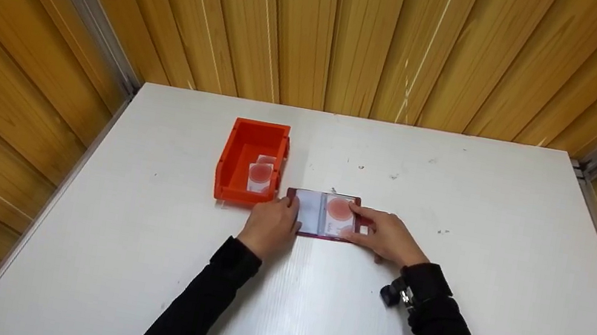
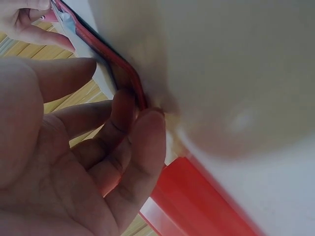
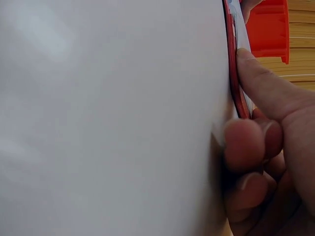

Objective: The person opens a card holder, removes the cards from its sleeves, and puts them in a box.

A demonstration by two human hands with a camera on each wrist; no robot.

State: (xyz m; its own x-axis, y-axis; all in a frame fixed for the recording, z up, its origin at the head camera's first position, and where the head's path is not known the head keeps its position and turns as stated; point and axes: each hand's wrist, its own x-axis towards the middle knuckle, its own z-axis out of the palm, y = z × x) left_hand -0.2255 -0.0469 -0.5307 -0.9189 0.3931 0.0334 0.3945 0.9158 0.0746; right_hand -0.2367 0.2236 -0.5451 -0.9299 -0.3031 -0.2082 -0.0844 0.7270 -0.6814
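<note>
You've got one orange bin point(image 1: 243, 148) with two cards point(image 1: 259, 176) in it, one open card holder point(image 1: 321, 214), one white table point(image 1: 470, 271).

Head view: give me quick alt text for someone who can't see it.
Two hands in black sleeves hold an open card holder flat on a white table: the left hand at its left edge, the right hand on its right page, which shows a card with a red circle. An orange bin just to the left holds similar cards.
</note>
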